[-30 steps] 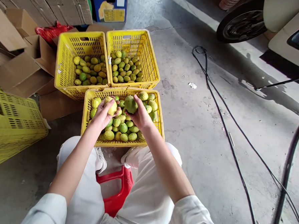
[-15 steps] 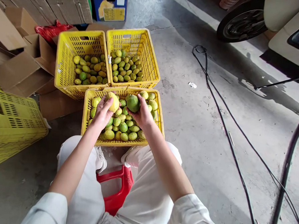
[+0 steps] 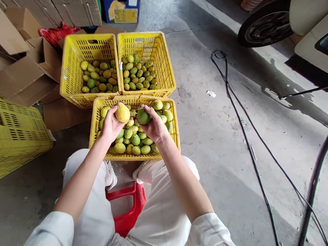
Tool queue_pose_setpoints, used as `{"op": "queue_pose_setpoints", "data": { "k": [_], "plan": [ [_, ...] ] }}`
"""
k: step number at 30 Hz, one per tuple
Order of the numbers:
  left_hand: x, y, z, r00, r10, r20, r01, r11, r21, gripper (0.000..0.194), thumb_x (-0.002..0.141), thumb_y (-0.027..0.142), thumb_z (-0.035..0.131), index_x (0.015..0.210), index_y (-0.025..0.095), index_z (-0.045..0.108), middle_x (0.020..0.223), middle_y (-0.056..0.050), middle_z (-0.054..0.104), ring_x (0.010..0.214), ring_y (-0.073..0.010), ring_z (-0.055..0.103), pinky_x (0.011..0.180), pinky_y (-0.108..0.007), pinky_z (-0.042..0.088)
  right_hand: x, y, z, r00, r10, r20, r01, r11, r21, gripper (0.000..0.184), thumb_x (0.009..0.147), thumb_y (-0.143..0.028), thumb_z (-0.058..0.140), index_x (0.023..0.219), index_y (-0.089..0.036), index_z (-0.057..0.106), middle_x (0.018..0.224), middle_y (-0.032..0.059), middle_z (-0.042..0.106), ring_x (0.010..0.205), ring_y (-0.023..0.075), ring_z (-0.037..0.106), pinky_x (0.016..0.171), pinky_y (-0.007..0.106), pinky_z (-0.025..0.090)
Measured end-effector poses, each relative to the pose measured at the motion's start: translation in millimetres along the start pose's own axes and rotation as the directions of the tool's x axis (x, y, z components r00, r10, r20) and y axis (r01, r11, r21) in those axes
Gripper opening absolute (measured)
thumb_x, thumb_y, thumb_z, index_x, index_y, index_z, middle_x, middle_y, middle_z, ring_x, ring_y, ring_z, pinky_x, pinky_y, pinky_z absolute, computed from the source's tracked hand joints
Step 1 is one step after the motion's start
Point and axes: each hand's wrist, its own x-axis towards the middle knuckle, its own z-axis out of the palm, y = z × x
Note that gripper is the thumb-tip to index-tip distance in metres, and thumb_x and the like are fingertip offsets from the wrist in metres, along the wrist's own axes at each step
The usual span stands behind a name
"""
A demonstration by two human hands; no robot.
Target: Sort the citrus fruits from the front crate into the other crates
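In the head view my left hand (image 3: 111, 124) holds a yellow lemon-like fruit (image 3: 122, 112), fingers curled round it from the left and below. My right hand (image 3: 155, 125) grips a rounder green citrus-like fruit (image 3: 143, 116), its thumb over the top. Both fruits are held side by side, a small gap apart, above the near yellow crate (image 3: 93, 134). Loose green and yellow fruits (image 3: 135, 140) of similar shape lie in that crate. Some fingertips are hidden behind the held fruits.
Behind stand a left yellow crate (image 3: 69, 68) and a right yellow crate (image 3: 164, 64), both part-filled with fruit. Another yellow crate (image 3: 14, 137) and cardboard boxes (image 3: 18, 78) are at left. A red stool (image 3: 130, 213) is between my legs. Black cables (image 3: 251, 142) cross the floor.
Both hands have turned the fruits slightly. The right hand with the green fruit has shifted a little left and down; the yellow fruit now shows a different side.
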Motion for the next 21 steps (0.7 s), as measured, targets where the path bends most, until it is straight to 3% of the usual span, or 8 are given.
{"op": "queue_pose_setpoints", "data": {
  "k": [3, 6, 10, 13, 17, 21],
  "plan": [
    [-2.3, 0.7, 0.9, 0.999, 0.027, 0.043, -0.027, 1.0, 0.005, 0.036, 0.086, 0.028, 0.089, 0.116, 0.028, 0.07, 0.111, -0.006, 0.083, 0.138, -0.0322, 0.078, 0.112, -0.042, 0.066, 2.1, -0.5, -1.4, 1.0, 0.021, -0.009, -0.021, 1.0, -0.011, 0.017, 0.101, -0.042, 0.08, 0.104, -0.027, 0.074, 0.094, 0.0007, 0.08, 0.107, 0.0197, 0.08, 0.075, 0.024, 0.065],
    [-4.2, 0.1, 0.5, 0.996, 0.02, 0.087, -0.024, 0.999, 0.046, 0.05, 0.08, 0.023, 0.096, 0.124, 0.029, 0.072, 0.115, -0.004, 0.082, 0.132, -0.0321, 0.08, 0.113, -0.043, 0.064, 2.1, -2.8, 1.0, 0.999, 0.009, -0.035, -0.01, 0.999, -0.034, 0.032, 0.096, -0.057, 0.086, 0.105, -0.029, 0.073, 0.092, 0.0031, 0.079, 0.107, 0.0258, 0.081, 0.074, 0.032, 0.07],
    [-1.7, -2.1, -4.6, 0.995, 0.013, 0.104, -0.021, 0.996, 0.082, 0.055, 0.076, 0.026, 0.103, 0.124, 0.028, 0.075, 0.1, 0.0, 0.078, 0.085, -0.0191, 0.078, 0.075, -0.031, 0.061, 0.9, -3.7, 3.4, 0.998, -0.002, -0.065, -0.002, 0.999, -0.053, 0.036, 0.093, -0.06, 0.087, 0.107, -0.03, 0.072, 0.093, 0.0028, 0.078, 0.102, 0.0275, 0.082, 0.076, 0.037, 0.073],
    [1.2, -2.0, -7.2, 0.996, 0.012, 0.088, -0.02, 0.995, 0.099, 0.04, 0.079, 0.03, 0.102, 0.108, 0.027, 0.076, 0.095, -0.001, 0.078, 0.073, -0.0161, 0.071, 0.06, -0.027, 0.052, 1.8, 0.1, -1.4, 0.998, -0.016, -0.066, 0.012, 0.999, -0.05, 0.03, 0.094, -0.049, 0.089, 0.103, -0.028, 0.069, 0.09, -0.0013, 0.074, 0.089, 0.0204, 0.079, 0.078, 0.033, 0.072],
    [1.3, 2.1, -4.4, 1.0, -0.022, -0.008, 0.023, 0.998, 0.064, 0.019, 0.092, 0.035, 0.082, 0.106, 0.027, 0.072, 0.096, -0.006, 0.08, 0.094, -0.0276, 0.084, 0.07, -0.034, 0.065, 3.9, 5.2, -10.3, 0.994, -0.091, -0.064, 0.086, 0.993, -0.075, 0.036, 0.086, -0.034, 0.098, 0.101, -0.03, 0.066, 0.094, -0.0033, 0.074, 0.087, 0.0175, 0.077, 0.075, 0.028, 0.069],
    [-1.2, 5.2, 0.4, 0.999, -0.027, -0.039, 0.028, 0.999, 0.022, 0.021, 0.093, 0.03, 0.071, 0.114, 0.027, 0.067, 0.104, -0.01, 0.085, 0.118, -0.0343, 0.085, 0.084, -0.041, 0.07, 3.9, 1.3, -8.4, 1.0, 0.012, 0.006, -0.012, 1.0, 0.008, 0.028, 0.099, -0.048, 0.086, 0.096, -0.028, 0.066, 0.088, 0.0022, 0.076, 0.09, 0.0215, 0.079, 0.059, 0.025, 0.061]
  ]
}}
